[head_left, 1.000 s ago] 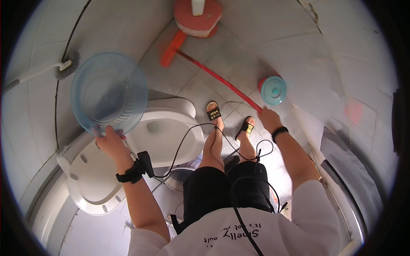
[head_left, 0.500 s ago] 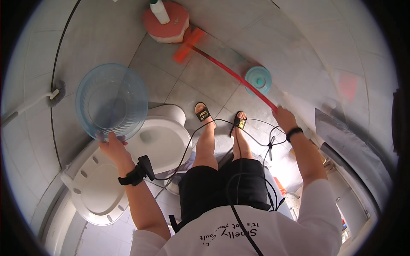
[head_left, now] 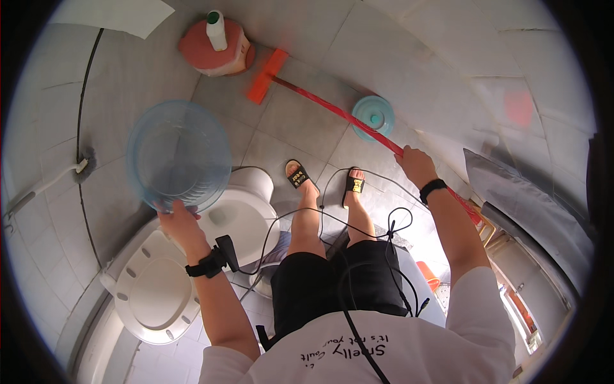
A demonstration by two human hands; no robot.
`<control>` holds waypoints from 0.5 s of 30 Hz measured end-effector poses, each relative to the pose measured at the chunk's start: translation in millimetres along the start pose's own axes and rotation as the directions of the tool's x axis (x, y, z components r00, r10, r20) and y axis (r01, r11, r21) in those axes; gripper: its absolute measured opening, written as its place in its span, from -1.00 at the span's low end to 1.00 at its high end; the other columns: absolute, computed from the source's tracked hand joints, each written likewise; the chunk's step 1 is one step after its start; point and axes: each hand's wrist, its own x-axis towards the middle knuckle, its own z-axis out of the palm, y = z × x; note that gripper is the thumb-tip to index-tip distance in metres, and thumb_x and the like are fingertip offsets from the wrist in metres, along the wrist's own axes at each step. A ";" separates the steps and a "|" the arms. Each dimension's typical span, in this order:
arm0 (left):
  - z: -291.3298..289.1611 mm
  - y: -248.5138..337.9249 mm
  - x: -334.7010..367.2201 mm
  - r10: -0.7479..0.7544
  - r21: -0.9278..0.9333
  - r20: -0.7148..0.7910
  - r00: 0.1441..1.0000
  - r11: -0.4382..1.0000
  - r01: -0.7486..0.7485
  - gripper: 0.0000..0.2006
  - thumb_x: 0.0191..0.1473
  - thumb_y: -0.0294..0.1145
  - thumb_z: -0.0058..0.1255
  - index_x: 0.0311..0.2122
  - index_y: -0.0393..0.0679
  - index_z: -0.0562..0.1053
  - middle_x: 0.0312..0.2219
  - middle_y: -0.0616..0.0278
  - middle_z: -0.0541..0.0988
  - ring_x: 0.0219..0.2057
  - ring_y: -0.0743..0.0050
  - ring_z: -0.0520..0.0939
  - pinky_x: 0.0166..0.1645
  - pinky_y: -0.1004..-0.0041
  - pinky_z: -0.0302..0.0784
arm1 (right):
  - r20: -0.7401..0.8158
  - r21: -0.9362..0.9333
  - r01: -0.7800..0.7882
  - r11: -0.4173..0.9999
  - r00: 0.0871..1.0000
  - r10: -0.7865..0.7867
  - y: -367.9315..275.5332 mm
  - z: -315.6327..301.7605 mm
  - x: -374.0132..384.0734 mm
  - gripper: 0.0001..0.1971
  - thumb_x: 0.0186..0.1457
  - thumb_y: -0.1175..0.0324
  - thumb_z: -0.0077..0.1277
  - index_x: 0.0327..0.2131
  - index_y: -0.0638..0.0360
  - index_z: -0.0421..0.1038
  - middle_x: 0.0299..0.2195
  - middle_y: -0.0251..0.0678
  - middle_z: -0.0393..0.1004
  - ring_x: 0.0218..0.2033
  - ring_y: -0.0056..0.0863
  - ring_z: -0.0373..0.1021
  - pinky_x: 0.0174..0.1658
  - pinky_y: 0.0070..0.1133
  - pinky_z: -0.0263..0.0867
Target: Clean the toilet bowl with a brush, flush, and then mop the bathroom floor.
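Left hand (head_left: 179, 224): closing on the near rim of a translucent blue basin (head_left: 142, 153), fingers at its lower edge. The basin is hanging left of centre in the frame, overlapping the upper edge of the white toilet (head_left: 265, 224); its raised lid (head_left: 153, 291) is showing at lower left.

Right hand (head_left: 419, 169): wrapping round a long red pole (head_left: 320, 101), right of centre. The pole is slanting up and leftward to an orange-red crosswise head (head_left: 265, 77), upper middle, slightly blurred; I cannot tell whether the head is touching the floor (head_left: 297, 121). A length of pole is also extending past the hand, toward the right.

Surroundings: a pink-topped container (head_left: 198, 54) is sitting just beside the head, upper left, bearing a white bottle (head_left: 218, 37). A teal-lidded bucket (head_left: 372, 112) is standing partly behind the pole. A brush (head_left: 83, 166) is hanging at far left.
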 end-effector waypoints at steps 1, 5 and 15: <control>2.0 -2.2 1.0 0.005 -0.006 0.016 1.000 1.000 -0.005 -0.49 -0.15 -0.48 -0.23 0.01 -0.32 0.12 -0.56 0.17 0.41 -0.72 0.53 0.41 -0.74 0.60 0.26 | -0.045 -0.033 0.023 0.999 0.999 -0.024 0.6 -5.2 -0.3 -0.68 0.00 0.09 -0.17 -0.50 0.18 0.28 -0.63 -0.17 0.41 -0.57 -0.26 0.40 -0.50 -0.44 0.34; 14.9 -8.2 -3.8 -0.030 -0.021 0.066 0.997 0.999 0.032 -0.44 -0.15 -0.48 -0.22 0.06 -0.33 0.06 -0.55 0.13 0.42 -0.72 0.52 0.42 -0.75 0.58 0.27 | -0.161 -0.045 0.045 0.998 0.986 -0.052 -15.1 -32.6 10.1 -0.69 0.00 0.09 -0.16 -0.51 0.17 0.28 -0.65 -0.19 0.41 -0.61 -0.26 0.39 -0.53 -0.45 0.33; 28.0 -49.7 -0.2 -0.206 -0.071 0.143 0.968 0.973 0.218 -0.59 -0.18 -0.52 -0.18 -0.12 -0.37 0.21 -0.53 0.17 0.42 -0.75 0.42 0.44 -0.77 0.56 0.24 | -0.173 -0.236 -0.019 0.972 0.985 -0.023 26.9 -61.9 5.6 -0.69 -0.01 0.07 -0.15 -0.48 0.15 0.23 -0.69 -0.23 0.40 -0.65 -0.28 0.39 -0.56 -0.44 0.33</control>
